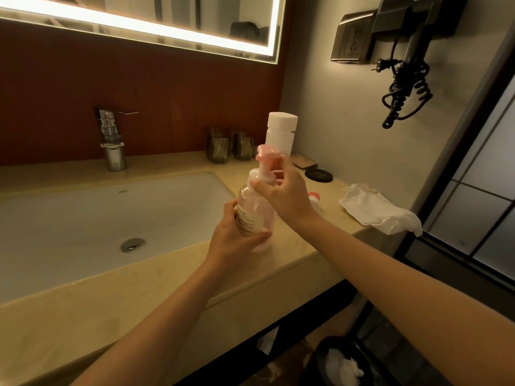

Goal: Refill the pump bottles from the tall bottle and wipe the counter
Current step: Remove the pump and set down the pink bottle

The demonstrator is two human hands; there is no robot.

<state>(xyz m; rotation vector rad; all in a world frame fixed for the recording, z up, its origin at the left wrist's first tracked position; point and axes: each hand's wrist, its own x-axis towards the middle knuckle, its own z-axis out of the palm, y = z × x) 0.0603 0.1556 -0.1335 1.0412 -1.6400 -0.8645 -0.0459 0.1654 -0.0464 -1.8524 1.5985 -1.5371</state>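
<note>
A clear pink pump bottle with a white label stands on the beige counter just right of the sink. My left hand grips its body low down. My right hand pinches the pink pump collar at the bottle's neck, under the pump head. Behind it stands the tall white bottle with its white cap on. A second pump bottle is mostly hidden behind my right wrist. A white cloth lies crumpled at the counter's right end.
The white sink with a chrome faucet fills the left. Two dark cups stand at the back wall, with a small box and a black round lid nearby. A hair dryer hangs on the right wall. A bin sits below.
</note>
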